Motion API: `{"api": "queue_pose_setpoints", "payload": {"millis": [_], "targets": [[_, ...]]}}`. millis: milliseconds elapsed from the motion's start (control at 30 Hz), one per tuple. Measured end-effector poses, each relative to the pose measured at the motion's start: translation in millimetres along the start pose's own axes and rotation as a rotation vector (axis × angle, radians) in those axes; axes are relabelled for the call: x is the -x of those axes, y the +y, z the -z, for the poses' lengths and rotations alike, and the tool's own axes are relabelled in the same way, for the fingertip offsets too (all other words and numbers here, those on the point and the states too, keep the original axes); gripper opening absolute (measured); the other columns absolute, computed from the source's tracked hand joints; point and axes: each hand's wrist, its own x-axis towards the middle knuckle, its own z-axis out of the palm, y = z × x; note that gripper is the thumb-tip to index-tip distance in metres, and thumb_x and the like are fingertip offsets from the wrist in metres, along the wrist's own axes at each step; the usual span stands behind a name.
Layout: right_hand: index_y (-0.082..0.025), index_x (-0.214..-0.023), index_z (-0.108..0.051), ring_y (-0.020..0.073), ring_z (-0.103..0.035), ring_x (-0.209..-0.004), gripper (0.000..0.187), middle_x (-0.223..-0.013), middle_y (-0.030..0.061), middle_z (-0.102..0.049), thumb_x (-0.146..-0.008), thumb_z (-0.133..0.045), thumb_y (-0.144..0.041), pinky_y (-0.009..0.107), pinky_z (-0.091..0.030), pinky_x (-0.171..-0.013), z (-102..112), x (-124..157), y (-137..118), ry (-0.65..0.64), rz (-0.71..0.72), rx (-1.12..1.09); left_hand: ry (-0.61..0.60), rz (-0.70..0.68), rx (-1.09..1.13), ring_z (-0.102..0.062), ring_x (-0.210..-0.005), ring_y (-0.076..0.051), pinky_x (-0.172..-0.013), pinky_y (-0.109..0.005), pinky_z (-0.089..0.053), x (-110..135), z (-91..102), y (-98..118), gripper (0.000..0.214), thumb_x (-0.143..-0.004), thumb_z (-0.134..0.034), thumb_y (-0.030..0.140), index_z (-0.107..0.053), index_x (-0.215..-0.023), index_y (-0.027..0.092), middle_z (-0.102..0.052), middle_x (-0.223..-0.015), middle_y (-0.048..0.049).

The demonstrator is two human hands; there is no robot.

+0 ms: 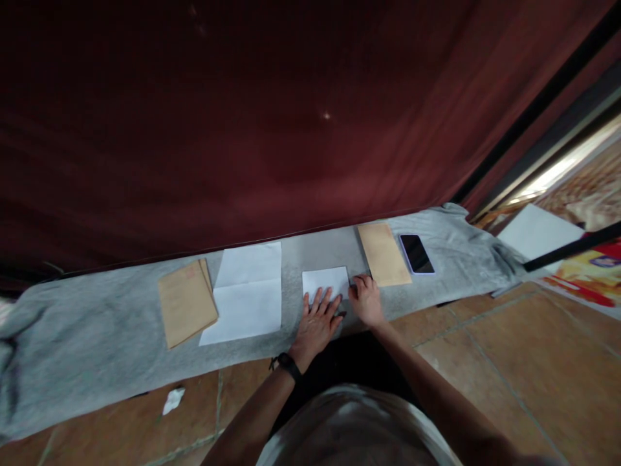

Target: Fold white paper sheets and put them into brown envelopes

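Centrally, just below mid-frame: small folded white paper (325, 281) lies on a grey cloth (97, 336) spread over the tiled floor (509, 362).

Hands:
- Left hand (317, 323): open, palm down, fingers spread. Fingertips rest on the near edge of the folded white paper. Black wristband (287, 364) on the wrist.
- Right hand (366, 299): fingers curled under, knuckles up, touching the paper's right edge at its near corner. Cannot tell whether it pinches the paper or only presses on it.
- The two hands sit just beside each other and are not seen touching.

Around the paper, all on the cloth:
- Left of centre: larger white sheet (247, 291), opened flat, one crease across its middle, well apart from the folded paper.
- Further left: stack of brown envelopes (187, 301), its right edge touching or overlapping the large sheet.
- Right of centre: single brown envelope (383, 254), lengthwise away from the viewer, its near corner just beside the right hand.
- Just right of that: phone (416, 254), screen dark, face up.

Elsewhere:
- Dark red curtain (242, 116) fills the upper frame and meets the far edge of the cloth.
- Lower left, on the tiles: small crumpled white scrap (173, 399).
- Right edge of the frame: another white sheet (536, 233), past the end of the cloth.
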Motion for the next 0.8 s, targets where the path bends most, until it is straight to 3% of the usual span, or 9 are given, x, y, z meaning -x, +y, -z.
{"api": "queue_pose_setpoints", "payload": {"millis": [133, 333, 533, 667, 800], "targets": [[-0.016, -0.111, -0.066, 0.0276, -0.057, -0.11, 0.025, -0.113, 0.0147, -0.064, -0.089, -0.054, -0.018, 0.04, -0.045, -0.096, -3, -11, -15, -0.053, -0.104, -0.017, 0.001, 0.002, -0.002, -0.022, -0.153, -0.03, -0.122, -0.062, -0.018, 0, -0.7, 0, 0.053, -0.1, -0.044, 0.046, -0.041, -0.151, 0.035, -0.031, -0.164, -0.0014], [-0.016, -0.102, -0.064, 0.0187, -0.063, -0.089, 0.019, -0.094, 0.0068, -0.069, -0.086, -0.052, -0.014, 0.029, -0.048, -0.082, 2, -24, -22, -0.151, -0.284, -0.303, -0.012, 0.017, 0.048, -0.021, -0.153, -0.03, -0.122, -0.062, -0.017, -1, 2.2, 1, 0.052, -0.101, -0.042, 0.048, -0.041, -0.151, 0.036, -0.03, -0.164, -0.0004], [-0.017, -0.095, -0.067, 0.0148, -0.064, -0.069, 0.016, -0.076, 0.0002, -0.069, -0.088, -0.052, -0.018, 0.023, -0.049, -0.065, 14, -28, -31, -0.182, -0.284, -0.408, 0.013, 0.04, 0.184, -0.023, -0.153, -0.028, -0.124, -0.057, -0.017, 1, 4.0, 0, 0.054, -0.102, -0.039, 0.046, -0.041, -0.152, 0.026, -0.036, -0.162, -0.006], [-0.019, -0.1, -0.069, 0.0163, -0.066, -0.078, 0.02, -0.09, 0.0036, -0.07, -0.092, -0.051, -0.023, 0.025, -0.051, -0.071, 39, -25, -44, -0.106, -0.199, -0.417, 0.118, 0.218, 0.578, -0.026, -0.152, -0.025, -0.125, -0.051, -0.022, -10, 18.1, 11, 0.057, -0.103, -0.035, 0.042, -0.035, -0.154, 0.016, -0.033, -0.162, -0.0129], [-0.02, -0.115, -0.066, 0.0192, -0.065, -0.088, 0.026, -0.102, 0.0078, -0.067, -0.094, -0.05, -0.021, 0.029, -0.052, -0.08, 73, -10, -72, -0.005, 0.122, -0.299, 0.307, 0.48, 1.246, -0.041, -0.145, -0.023, -0.12, -0.041, -0.034, -37, 52.9, 34, 0.053, -0.101, -0.042, 0.048, -0.047, -0.145, 0.019, -0.045, -0.155, -0.0118]]}}
